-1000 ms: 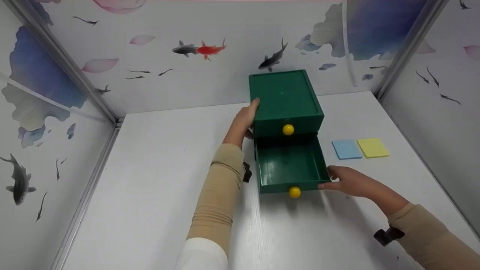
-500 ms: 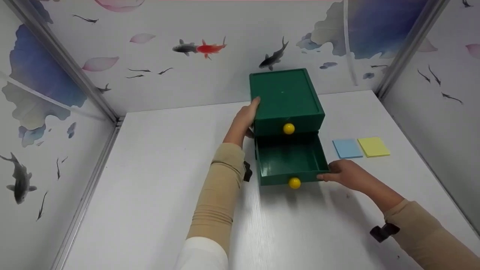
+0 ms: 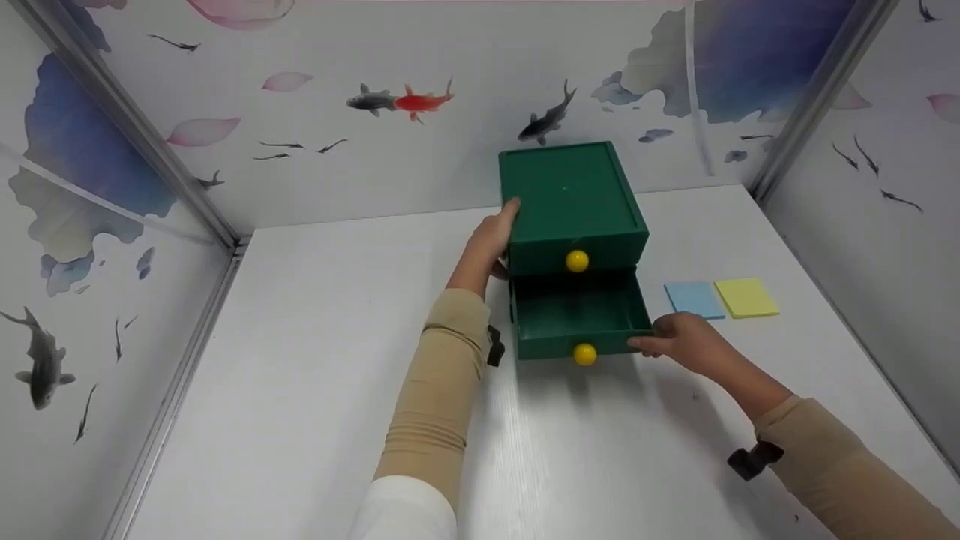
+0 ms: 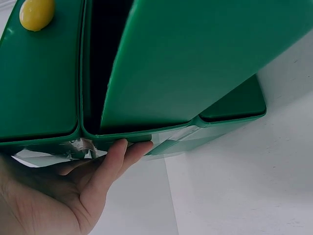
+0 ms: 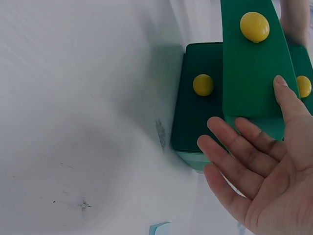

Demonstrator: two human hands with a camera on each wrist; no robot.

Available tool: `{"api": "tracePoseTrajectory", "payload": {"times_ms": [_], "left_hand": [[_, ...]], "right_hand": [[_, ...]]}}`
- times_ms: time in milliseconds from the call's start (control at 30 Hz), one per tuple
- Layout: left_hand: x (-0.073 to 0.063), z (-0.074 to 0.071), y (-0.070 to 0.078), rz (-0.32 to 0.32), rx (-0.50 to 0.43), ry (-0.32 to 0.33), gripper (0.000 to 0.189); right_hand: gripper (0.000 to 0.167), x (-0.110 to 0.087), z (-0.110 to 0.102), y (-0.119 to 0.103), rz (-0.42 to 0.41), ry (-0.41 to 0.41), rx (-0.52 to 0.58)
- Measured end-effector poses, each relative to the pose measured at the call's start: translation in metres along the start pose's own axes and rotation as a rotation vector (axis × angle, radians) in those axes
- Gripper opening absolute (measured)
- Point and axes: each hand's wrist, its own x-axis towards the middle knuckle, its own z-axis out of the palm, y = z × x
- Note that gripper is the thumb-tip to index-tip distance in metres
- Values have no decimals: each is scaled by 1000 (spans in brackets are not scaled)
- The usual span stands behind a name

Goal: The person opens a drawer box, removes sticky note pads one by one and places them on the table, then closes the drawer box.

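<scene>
The white table carries a green cabinet, which stands near the back wall and has three levels. Its middle drawer sticks partly out at the front, toward the person. I judge that the step in hand is the closing of this drawer.

The left hand lies along the cabinet's left side, with fingers stretched and close together; it seems to brace the body. The right hand is at the drawer's right front corner: the thumb rests on the front face, and the other fingers are loosely spread, slightly bent. Whether the index finger also touches the side wall, I cannot tell. The next move, in my opinion, calls for a straight, even push by the right hand, while the left hand remains firm.

To the right of the cabinet lie a blue note pad and a yellow note pad, side by side. Smallest are the round yellow knobs, one on each drawer front.
</scene>
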Motion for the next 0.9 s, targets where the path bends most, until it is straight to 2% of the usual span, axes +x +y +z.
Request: {"api": "tracePoseTrajectory", "payload": {"times_ms": [333, 700, 900], "left_hand": [[1, 1, 1, -12, -2, 3, 80], [1, 0, 0, -9, 7, 2, 81], [2, 1, -1, -3, 11, 4, 82]], "right_hand": [[52, 7, -2, -2, -25, 42, 31], [32, 16, -3, -5, -27, 63, 45], [30, 23, -3, -5, -25, 99, 18]]}}
